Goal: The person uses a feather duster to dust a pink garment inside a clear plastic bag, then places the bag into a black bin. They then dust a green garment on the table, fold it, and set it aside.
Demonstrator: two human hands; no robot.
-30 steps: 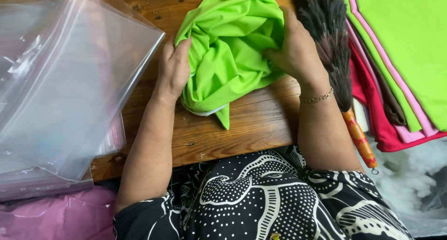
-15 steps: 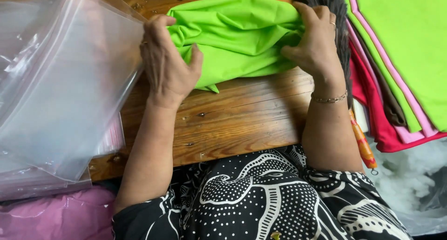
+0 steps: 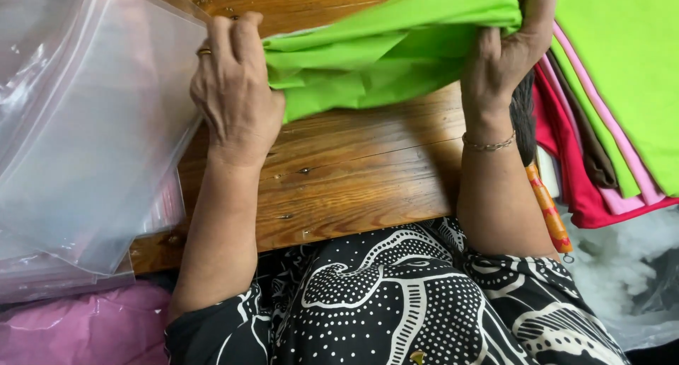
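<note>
We start with the wooden table (image 3: 353, 174), which carries the work, and note the largest hazard beside it: the stack of clear plastic bags (image 3: 85, 124) at the left lies just against the back of our left hand (image 3: 237, 100). In our judgement, any outward sweep of that hand could nudge the slippery stack toward the table edge.

At the right, the pile of folded coloured cloths (image 3: 608, 110) (green, pink, brown, red) sits just beside our right hand (image 3: 506, 50). The lime-green cloth (image 3: 389, 47) we are holding overlaps the table between both hands, and its right end is close to that pile; we judge that a loose fold could catch on it or drag a layer out of line.

The cloth itself is stretched across the far half of the table, bunched in several folds, its lower edge hanging toward us. Uneven tension between the two grips would, we judge, let the folds slip and skew.

A dark feather duster with an orange handle (image 3: 548, 209) lies under our right forearm; the handle end overhangs the table edge and could be knocked off.

Pose: both forearms reach forward from the body, wrists raised. The left hand's fingers are curled together over the cloth's left end, clamping it. The right hand's fingers are closed on the cloth's right end, gripping a gathered bunch.
</note>
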